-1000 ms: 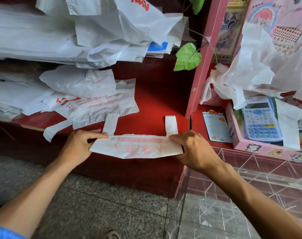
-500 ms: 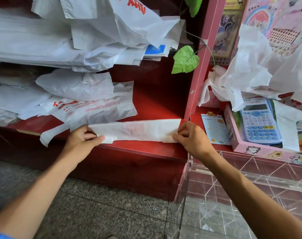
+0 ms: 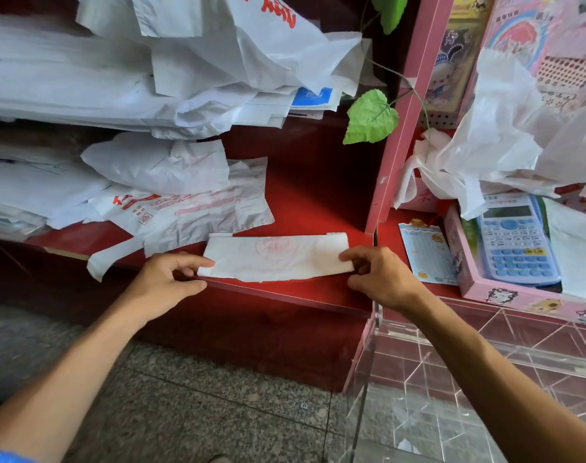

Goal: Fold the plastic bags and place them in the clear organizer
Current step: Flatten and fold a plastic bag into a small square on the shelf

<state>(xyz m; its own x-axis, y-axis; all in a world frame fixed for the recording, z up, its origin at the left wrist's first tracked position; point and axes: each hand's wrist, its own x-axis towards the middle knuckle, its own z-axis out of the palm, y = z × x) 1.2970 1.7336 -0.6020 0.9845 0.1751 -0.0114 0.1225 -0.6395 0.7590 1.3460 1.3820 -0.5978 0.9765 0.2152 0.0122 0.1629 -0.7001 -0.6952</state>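
Note:
A white plastic bag with faint red print (image 3: 275, 259) lies folded into a long flat strip at the front edge of the red shelf (image 3: 318, 208). My left hand (image 3: 166, 279) pinches its left end between thumb and fingers. My right hand (image 3: 382, 279) pinches its right end. The clear organizer (image 3: 485, 362), a transparent box with diagonal dividers, stands below and right of my right hand; its compartments that show hold no bag.
Loose white bags (image 3: 184, 208) lie on the shelf behind the strip, with more stacked above (image 3: 151, 68). Crumpled bags (image 3: 505, 142) hang over a pink box (image 3: 468, 282) holding a blue calculator (image 3: 515, 242). A green leaf (image 3: 368, 118) dangles by the pink divider (image 3: 395, 138).
The bag's two handle loops were folded down, making one strip. Both hands then drew the strip back to the shelf's front edge and hold its ends.

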